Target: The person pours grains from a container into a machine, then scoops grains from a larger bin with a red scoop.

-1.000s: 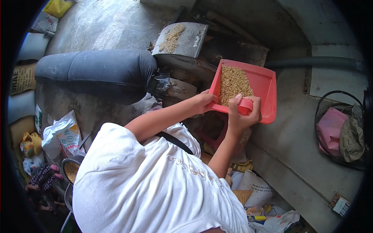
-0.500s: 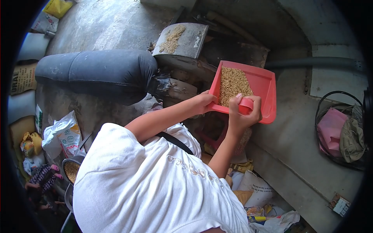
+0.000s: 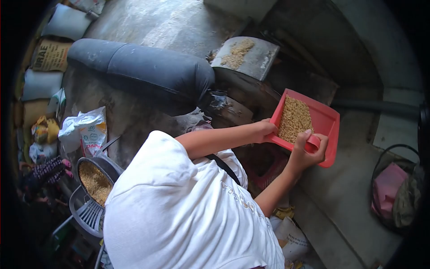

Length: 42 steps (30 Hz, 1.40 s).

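Red plastic scoop (image 3: 325, 120), right of centre, held out beyond the body in both hands and carrying a heap of tan grain (image 3: 293, 119) along its left side; the right side of its floor is bare. The right hand (image 3: 308, 151) is closed on the short red handle (image 3: 313, 142) at the near edge, its fingers curled around the grip and its thumb extended alongside. The left hand (image 3: 268, 130) grasps the near left corner of the scoop with bent fingers; whether those beneath the rim are spread or pressed together cannot be told. White shirt fabric (image 3: 192, 210) fills the near centre.

Far from the body, left of the scoop, lies a curved metal cover (image 3: 259, 62) bearing a thin patch of similar grain. To its left, a long, stuffed, dark blue-grey fabric tube (image 3: 143, 71) extends across the floor. On the near left, a dark basin (image 3: 112, 168) contains more grain and stands beside a slatted grey plastic piece (image 3: 87, 215); a white printed bag (image 3: 93, 132) lies just beyond it. At the far left is a brown printed sack (image 3: 51, 54). At the right, pink material (image 3: 389, 186) lies within a dark hoop (image 3: 380, 165).
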Motion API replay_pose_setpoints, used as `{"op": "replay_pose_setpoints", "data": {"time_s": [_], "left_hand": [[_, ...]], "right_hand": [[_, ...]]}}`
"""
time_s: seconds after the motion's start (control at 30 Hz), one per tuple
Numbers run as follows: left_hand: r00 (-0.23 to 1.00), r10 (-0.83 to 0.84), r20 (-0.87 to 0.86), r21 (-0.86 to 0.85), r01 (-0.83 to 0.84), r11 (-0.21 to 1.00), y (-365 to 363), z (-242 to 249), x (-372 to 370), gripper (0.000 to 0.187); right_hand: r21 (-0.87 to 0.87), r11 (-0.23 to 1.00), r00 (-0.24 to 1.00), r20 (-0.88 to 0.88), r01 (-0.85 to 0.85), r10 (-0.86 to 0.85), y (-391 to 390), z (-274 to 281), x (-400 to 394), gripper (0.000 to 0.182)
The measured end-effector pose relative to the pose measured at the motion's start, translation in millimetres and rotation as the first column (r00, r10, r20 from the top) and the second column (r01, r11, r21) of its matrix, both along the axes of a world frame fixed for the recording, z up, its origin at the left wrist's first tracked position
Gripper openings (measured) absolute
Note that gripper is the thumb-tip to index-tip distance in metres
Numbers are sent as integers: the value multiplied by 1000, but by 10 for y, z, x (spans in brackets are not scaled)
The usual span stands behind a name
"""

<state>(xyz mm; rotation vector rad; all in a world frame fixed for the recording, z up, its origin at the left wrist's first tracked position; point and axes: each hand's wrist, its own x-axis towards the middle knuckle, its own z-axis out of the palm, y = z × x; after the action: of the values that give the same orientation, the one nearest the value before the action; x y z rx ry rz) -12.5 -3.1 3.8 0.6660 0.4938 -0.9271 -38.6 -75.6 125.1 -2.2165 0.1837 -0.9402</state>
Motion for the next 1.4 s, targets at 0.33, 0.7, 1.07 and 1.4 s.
{"op": "replay_pose_setpoints", "data": {"time_s": [0.33, 0.7, 1.07, 1.4], "left_hand": [[999, -34, -3, 67, 34, 997, -23, 7, 29, 46], [999, -25, 24, -14, 25, 1000, -21, -96, 10, 41], [998, -35, 49, -33, 36, 999, -55, -136, -2, 42], [999, -24, 27, 14, 24, 1000, 20, 91, 9, 42]], "right_hand": [[6, 1000, 1000, 6, -25, 25, 10, 43, 12, 16], [76, 997, 1000, 7, -5, 4, -38, -9, -17, 17], [-2, 1000, 1000, 1, -19, 19, -45, 38, -29, 16], [53, 999, 1000, 6, -1, 1, -32, 53, -32, 18]]}}
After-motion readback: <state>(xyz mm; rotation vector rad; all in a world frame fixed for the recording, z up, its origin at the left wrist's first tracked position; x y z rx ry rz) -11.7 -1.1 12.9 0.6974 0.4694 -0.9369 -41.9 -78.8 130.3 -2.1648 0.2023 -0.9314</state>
